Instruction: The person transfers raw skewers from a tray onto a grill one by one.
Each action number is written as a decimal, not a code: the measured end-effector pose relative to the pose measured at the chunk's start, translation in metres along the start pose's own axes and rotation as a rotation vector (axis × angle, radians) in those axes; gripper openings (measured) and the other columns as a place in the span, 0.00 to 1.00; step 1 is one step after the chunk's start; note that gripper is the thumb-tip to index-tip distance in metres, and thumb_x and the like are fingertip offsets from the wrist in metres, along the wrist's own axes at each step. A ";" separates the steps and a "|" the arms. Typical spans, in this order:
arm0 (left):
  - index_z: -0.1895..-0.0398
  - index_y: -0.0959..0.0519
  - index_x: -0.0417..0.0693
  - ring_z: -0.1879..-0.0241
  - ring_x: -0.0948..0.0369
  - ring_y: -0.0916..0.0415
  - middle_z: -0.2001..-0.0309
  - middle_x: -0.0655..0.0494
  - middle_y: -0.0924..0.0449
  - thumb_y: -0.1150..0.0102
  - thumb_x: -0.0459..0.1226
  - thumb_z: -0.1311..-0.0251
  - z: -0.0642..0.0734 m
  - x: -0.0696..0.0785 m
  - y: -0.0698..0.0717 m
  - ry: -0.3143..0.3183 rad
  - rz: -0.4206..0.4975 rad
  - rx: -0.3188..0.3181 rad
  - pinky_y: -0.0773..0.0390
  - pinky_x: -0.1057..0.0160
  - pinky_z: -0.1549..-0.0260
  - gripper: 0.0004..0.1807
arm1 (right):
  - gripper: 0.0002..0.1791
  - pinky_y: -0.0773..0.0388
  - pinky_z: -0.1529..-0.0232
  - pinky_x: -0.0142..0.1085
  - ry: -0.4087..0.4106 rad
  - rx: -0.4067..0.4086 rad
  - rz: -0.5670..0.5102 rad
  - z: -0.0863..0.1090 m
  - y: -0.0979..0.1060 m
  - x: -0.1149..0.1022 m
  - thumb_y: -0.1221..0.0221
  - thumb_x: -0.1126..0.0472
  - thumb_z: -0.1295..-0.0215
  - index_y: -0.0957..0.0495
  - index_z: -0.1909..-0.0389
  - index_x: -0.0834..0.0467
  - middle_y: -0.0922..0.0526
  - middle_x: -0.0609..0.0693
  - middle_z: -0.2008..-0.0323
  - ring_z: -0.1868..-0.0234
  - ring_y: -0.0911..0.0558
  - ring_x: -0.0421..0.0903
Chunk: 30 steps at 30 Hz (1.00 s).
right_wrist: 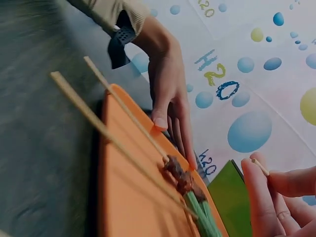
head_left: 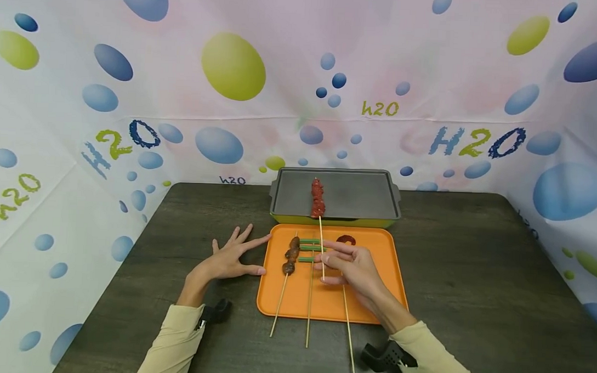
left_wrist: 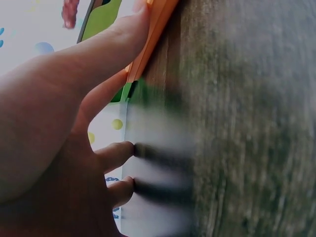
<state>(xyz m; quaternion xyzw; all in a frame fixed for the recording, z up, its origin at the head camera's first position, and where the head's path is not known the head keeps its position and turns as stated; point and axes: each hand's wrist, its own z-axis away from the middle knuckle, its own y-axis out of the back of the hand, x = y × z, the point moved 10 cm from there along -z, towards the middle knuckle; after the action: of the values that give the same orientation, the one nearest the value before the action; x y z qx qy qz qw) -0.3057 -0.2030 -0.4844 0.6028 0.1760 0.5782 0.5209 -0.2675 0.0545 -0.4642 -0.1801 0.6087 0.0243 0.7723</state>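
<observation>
My right hand [head_left: 357, 268] pinches the bare stick of a skewer of red meat pieces [head_left: 318, 198] between thumb and fingers. It is held up over the orange tray [head_left: 378, 299], meat end pointing away, in front of the griddle in the head view. With fingers spread, my left hand [head_left: 229, 259] touches the tray's left rim with thumb and index finger. On the tray lie a skewer of brown meat [head_left: 291, 256], a skewer of green vegetable pieces [head_left: 306, 259] and a third skewer with a dark red curved piece [head_left: 346, 240], partly hidden by my right hand.
Behind the tray stands a grey flat griddle [head_left: 357, 194] with a green base and side handles. The bare stick ends stick out past the tray's front edge over the dark wooden table [head_left: 473, 280]. A printed sheet [head_left: 292, 71] hangs behind the table.
</observation>
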 end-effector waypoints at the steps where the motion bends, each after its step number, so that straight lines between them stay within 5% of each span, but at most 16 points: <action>1: 0.19 0.40 0.63 0.21 0.33 0.73 0.18 0.38 0.65 0.32 0.60 0.39 0.000 0.000 0.000 -0.001 0.002 -0.001 0.74 0.15 0.43 0.47 | 0.27 0.14 0.58 0.44 -0.002 0.008 -0.008 -0.005 -0.003 0.000 0.39 0.68 0.28 0.30 0.30 0.68 0.14 0.65 0.50 0.51 0.12 0.54; 14: 0.19 0.40 0.64 0.22 0.33 0.74 0.18 0.39 0.65 0.33 0.60 0.38 0.001 -0.001 -0.001 0.000 0.015 -0.002 0.74 0.15 0.43 0.46 | 0.25 0.14 0.58 0.43 -0.028 0.039 -0.102 -0.057 -0.028 0.003 0.39 0.69 0.28 0.28 0.33 0.71 0.13 0.64 0.50 0.53 0.11 0.51; 30: 0.19 0.40 0.63 0.21 0.33 0.74 0.18 0.39 0.65 0.34 0.60 0.37 0.001 0.001 0.000 -0.004 0.025 -0.003 0.75 0.16 0.42 0.46 | 0.21 0.14 0.60 0.38 -0.048 0.094 -0.176 -0.082 -0.032 0.006 0.36 0.69 0.30 0.22 0.39 0.72 0.11 0.60 0.55 0.57 0.10 0.47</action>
<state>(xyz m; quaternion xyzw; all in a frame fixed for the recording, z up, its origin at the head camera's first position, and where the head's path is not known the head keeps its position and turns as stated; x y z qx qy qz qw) -0.3047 -0.2025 -0.4840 0.6055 0.1666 0.5835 0.5149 -0.3340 -0.0020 -0.4779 -0.1959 0.5725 -0.0678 0.7933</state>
